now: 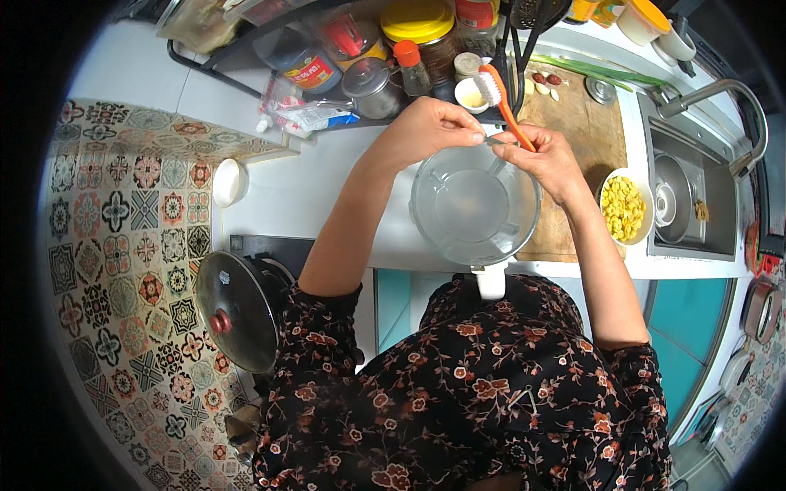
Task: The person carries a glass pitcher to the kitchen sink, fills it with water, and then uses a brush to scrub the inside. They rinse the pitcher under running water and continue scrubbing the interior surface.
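Observation:
My right hand (537, 153) grips an orange-handled brush (506, 109), its white bristles pointing up and away from me. With the fingertips of my left hand (439, 127) I pinch a small, thin, dark-grey piece (493, 140), too small to identify. The thumb and fingers of my right hand touch its other end. Below both hands stands a clear jug (473, 205) with cutting-blade-like ribs inside and a white handle (491, 282) turned towards me. Whether it holds liquid is hard to tell.
A wooden cutting board (552, 227) lies to the right, with garlic cloves (541, 89) and a bowl of yellow pieces (623, 208). Beyond is a sink (706, 239) with a curved faucet (752, 104). A rack of jars (417, 30) stands behind; a lidded pan (236, 313) is at left.

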Action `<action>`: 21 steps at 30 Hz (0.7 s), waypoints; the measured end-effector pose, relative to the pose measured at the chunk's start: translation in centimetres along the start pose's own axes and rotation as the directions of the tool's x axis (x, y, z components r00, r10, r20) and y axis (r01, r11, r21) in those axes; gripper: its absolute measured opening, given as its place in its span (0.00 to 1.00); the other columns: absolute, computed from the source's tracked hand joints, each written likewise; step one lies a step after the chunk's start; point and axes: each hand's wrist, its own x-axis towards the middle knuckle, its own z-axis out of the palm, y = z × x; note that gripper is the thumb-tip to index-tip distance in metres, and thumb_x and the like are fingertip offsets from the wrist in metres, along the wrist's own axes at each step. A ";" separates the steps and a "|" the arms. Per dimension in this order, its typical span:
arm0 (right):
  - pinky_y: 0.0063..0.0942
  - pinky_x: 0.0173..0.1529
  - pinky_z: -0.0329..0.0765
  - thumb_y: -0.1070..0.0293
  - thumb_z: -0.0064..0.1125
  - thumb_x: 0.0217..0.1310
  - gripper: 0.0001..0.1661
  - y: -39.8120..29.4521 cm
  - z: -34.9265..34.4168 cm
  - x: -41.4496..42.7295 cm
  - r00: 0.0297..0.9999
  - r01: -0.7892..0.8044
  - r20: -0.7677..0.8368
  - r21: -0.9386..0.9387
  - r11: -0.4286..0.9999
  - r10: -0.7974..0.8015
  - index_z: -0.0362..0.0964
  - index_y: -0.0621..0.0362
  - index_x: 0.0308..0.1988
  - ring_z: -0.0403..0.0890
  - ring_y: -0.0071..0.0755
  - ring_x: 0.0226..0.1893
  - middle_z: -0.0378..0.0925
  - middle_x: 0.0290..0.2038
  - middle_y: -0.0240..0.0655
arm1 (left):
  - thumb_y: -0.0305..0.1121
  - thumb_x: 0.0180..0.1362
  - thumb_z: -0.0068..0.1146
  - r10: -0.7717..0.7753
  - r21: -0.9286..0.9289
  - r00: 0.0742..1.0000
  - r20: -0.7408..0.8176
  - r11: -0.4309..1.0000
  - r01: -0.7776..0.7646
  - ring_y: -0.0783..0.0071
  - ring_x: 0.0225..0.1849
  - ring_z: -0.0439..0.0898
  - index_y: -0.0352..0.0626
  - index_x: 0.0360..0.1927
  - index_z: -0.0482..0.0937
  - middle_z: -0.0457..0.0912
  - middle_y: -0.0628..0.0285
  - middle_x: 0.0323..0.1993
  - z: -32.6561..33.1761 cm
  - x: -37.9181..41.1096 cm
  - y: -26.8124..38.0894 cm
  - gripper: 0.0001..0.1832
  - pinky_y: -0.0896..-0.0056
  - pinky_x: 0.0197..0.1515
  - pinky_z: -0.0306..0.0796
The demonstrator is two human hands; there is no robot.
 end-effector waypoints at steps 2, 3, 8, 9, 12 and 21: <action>0.17 0.38 0.68 0.67 0.63 0.49 0.12 0.2 0.0 0.2 1.000 0.008 0.012 -0.009 1.000 -0.008 0.78 0.62 0.35 0.71 0.17 0.31 0.68 0.28 0.24 | 0.26 0.51 0.58 0.010 0.052 0.999 -0.031 0.999 -0.008 0.83 0.34 0.75 0.34 0.36 0.79 0.80 0.64 0.31 0.0 -0.2 0.3 0.09 0.82 0.40 0.69; 0.17 0.38 0.68 0.67 0.63 0.49 0.12 0.3 0.0 0.1 1.000 0.011 0.009 -0.013 1.000 -0.011 0.78 0.62 0.35 0.71 0.17 0.31 0.68 0.28 0.24 | 0.26 0.50 0.58 -0.003 0.042 0.999 -0.040 0.999 0.005 0.83 0.34 0.75 0.34 0.35 0.79 0.80 0.64 0.31 0.0 -0.2 0.1 0.09 0.82 0.39 0.69; 0.17 0.38 0.67 0.67 0.64 0.49 0.12 0.3 0.1 0.0 0.999 0.036 0.007 -0.005 0.999 -0.036 0.77 0.62 0.34 0.70 0.17 0.31 0.68 0.27 0.24 | 0.25 0.49 0.58 -0.003 0.119 1.000 -0.023 0.993 0.006 0.83 0.33 0.76 0.34 0.33 0.80 0.80 0.63 0.28 -0.3 0.3 0.0 0.07 0.82 0.38 0.70; 0.17 0.38 0.67 0.67 0.64 0.49 0.12 0.2 0.1 0.1 0.999 0.042 0.010 0.007 0.999 -0.042 0.77 0.62 0.34 0.70 0.17 0.30 0.68 0.27 0.24 | 0.25 0.49 0.58 0.006 0.136 1.000 -0.014 0.991 -0.004 0.83 0.32 0.76 0.34 0.33 0.80 0.80 0.64 0.28 -0.4 0.4 0.2 0.07 0.82 0.38 0.70; 0.17 0.38 0.67 0.67 0.63 0.49 0.12 0.3 0.1 0.1 1.000 0.025 0.005 0.000 1.000 -0.025 0.77 0.62 0.35 0.70 0.16 0.30 0.68 0.27 0.24 | 0.26 0.50 0.59 0.003 0.142 1.000 0.016 0.990 -0.005 0.83 0.33 0.76 0.34 0.34 0.79 0.80 0.64 0.30 -0.5 0.5 0.3 0.08 0.82 0.39 0.70; 0.18 0.37 0.68 0.67 0.64 0.49 0.12 0.5 0.0 0.2 0.999 0.031 -0.010 -0.014 0.999 -0.032 0.78 0.61 0.35 0.71 0.16 0.30 0.70 0.28 0.24 | 0.25 0.55 0.49 -0.039 -0.196 0.956 -0.291 0.980 -0.020 0.81 0.42 0.74 0.32 0.47 0.74 0.78 0.63 0.41 2.6 -4.3 -1.6 0.16 0.80 0.47 0.66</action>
